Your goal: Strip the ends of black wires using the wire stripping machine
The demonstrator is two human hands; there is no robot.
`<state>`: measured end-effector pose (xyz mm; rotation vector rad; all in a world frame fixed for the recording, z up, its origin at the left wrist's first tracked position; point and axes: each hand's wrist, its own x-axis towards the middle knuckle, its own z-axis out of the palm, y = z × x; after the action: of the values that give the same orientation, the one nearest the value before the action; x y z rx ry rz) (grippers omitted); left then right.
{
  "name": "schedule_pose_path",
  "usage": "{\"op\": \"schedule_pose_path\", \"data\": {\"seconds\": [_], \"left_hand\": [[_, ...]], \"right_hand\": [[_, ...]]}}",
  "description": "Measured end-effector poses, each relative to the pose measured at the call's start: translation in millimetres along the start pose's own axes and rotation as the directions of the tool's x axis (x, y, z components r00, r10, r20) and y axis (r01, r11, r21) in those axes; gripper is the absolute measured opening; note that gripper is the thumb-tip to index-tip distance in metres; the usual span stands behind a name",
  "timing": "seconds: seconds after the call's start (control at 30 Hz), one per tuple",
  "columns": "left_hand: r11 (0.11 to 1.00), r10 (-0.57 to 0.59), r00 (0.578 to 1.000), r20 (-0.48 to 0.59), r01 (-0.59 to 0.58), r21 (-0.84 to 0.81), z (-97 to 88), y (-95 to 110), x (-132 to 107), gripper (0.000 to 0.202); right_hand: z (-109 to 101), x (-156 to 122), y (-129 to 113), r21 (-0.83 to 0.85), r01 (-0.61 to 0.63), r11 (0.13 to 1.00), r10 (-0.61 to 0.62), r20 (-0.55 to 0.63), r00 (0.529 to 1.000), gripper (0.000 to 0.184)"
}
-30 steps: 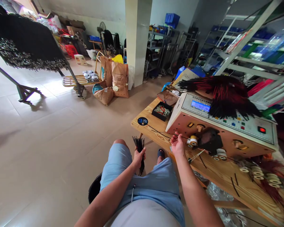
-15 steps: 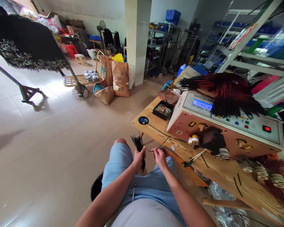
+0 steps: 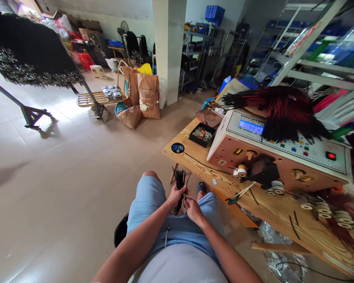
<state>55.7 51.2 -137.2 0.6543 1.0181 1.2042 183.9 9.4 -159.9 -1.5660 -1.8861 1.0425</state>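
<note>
My left hand (image 3: 176, 196) is wrapped round a bundle of black wires (image 3: 179, 179), whose loose ends fan out above the fist and poke out below it. Close against its right side, my right hand (image 3: 193, 209) pinches a single thin dark wire (image 3: 188, 180) that runs upward beside the bundle. Both hands are held over my lap, above the light blue shorts (image 3: 152, 196). The fingertips of the right hand partly hide where the wire and the bundle meet.
To the right stands a wooden bench (image 3: 194, 161) with a machine (image 3: 286, 157), a black box of light wires (image 3: 202, 135) and a heap of black and red wires (image 3: 283, 106). Paper sacks (image 3: 149, 96) stand ahead; a wheeled rack (image 3: 32, 114) is at left.
My right hand has moved left, up to the bundle, and the single wire now stands beside it instead of stretching out to the right. The bundle has shifted slightly right and become more upright.
</note>
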Motion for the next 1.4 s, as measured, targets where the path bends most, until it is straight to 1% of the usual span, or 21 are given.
{"op": "schedule_pose_path", "data": {"seconds": [0.1,0.2,0.3,0.43,0.47,0.5,0.53,0.57,0.6,0.67,0.7,0.73,0.77,0.87,0.93,0.97,1.07,1.13,1.23,1.3,1.4], "left_hand": [[1.000,-0.021,1.000,-0.003,0.021,-0.019,-1.2,3,0,0.048],[0.999,-0.033,0.999,-0.018,0.032,-0.039,-1.8,6,0,0.050],[0.995,-0.066,0.998,-0.013,0.065,-0.074,-1.5,8,-1,0.052],[0.991,-0.107,0.994,0.008,0.107,-0.085,-1.6,8,-2,0.057],[0.992,-0.096,0.995,-0.005,0.095,-0.082,-2.0,8,-1,0.057],[0.994,-0.080,0.996,-0.026,0.077,-0.082,-2.7,8,0,0.057],[0.995,-0.063,0.997,-0.048,0.059,-0.084,-3.6,8,1,0.057],[0.995,-0.050,0.996,-0.069,0.044,-0.085,-4.6,9,2,0.056],[0.996,-0.042,0.995,-0.086,0.034,-0.085,-5.5,9,3,0.056],[0.996,-0.039,0.994,-0.105,0.030,-0.084,-6.7,10,5,0.056],[0.996,-0.042,0.993,-0.106,0.034,-0.084,-7.0,10,5,0.057],[0.996,-0.047,0.994,-0.103,0.038,-0.085,-6.9,11,5,0.057],[0.995,-0.052,0.994,-0.097,0.044,-0.087,-6.6,11,4,0.057],[0.993,-0.068,0.995,-0.070,0.061,-0.097,-5.2,10,3,0.058],[0.992,-0.075,0.996,-0.056,0.069,-0.108,-4.8,10,4,0.058],[0.991,-0.078,0.996,-0.050,0.072,-0.113,-4.9,10,4,0.058],[0.988,-0.095,0.995,-0.033,0.090,-0.125,-5.8,10,5,0.058],[0.985,-0.119,0.993,-0.019,0.116,-0.129,-6.3,10,4,0.058],[0.980,-0.158,0.987,-0.018,0.154,-0.128,-6.6,10,2,0.057],[0.978,-0.171,0.984,-0.052,0.163,-0.128,-7.6,8,3,0.056],[0.980,-0.175,0.972,-0.156,0.156,-0.127,-12.1,3,7,0.057]], "right_hand": [[-10,7,0,0.105,-0.023,0.994,0.021,0.023,1.000,0.039],[-16,15,0,0.235,-0.139,0.962,0.128,0.063,0.990,0.048],[-13,18,-2,0.365,-0.228,0.903,0.203,0.106,0.973,0.055],[-3,14,-7,0.469,-0.270,0.841,0.201,0.192,0.961,0.057],[-3,14,-9,0.474,-0.267,0.839,0.201,0.187,0.962,0.056],[-4,16,-10,0.478,-0.251,0.842,0.204,0.150,0.968,0.055],[-8,18,-12,0.492,-0.223,0.842,0.214,0.076,0.974,0.052],[-15,22,-14,0.522,-0.187,0.832,0.235,-0.027,0.972,0.051],[-24,28,-16,0.568,-0.143,0.810,0.267,-0.140,0.954,0.050],[-51,42,-22,0.688,-0.033,0.725,0.345,-0.322,0.882,0.054],[-67,49,-26,0.743,0.025,0.669,0.376,-0.367,0.851,0.058],[-83,57,-31,0.785,0.081,0.614,0.391,-0.391,0.833,0.061],[-100,64,-35,0.813,0.130,0.568,0.389,-0.404,0.828,0.063],[-140,81,-47,0.848,0.227,0.480,0.361,-0.426,0.829,0.060],[-154,88,-53,0.852,0.260,0.454,0.358,-0.442,0.822,0.056],[-156,91,-55,0.852,0.268,0.450,0.358,-0.447,0.820,0.054],[-145,95,-56,0.836,0.248,0.490,0.353,-0.450,0.820,0.051],[-127,93,-54,0.804,0.191,0.563,0.347,-0.440,0.829,0.053],[-93,85,-43,0.718,0.063,0.693,0.333,-0.396,0.856,0.060],[-74,77,-30,0.662,-0.012,0.749,0.333,-0.361,0.871,0.063],[-59,65,-8,0.585,-0.057,0.809,0.332,-0.375,0.866,0.062]]}}
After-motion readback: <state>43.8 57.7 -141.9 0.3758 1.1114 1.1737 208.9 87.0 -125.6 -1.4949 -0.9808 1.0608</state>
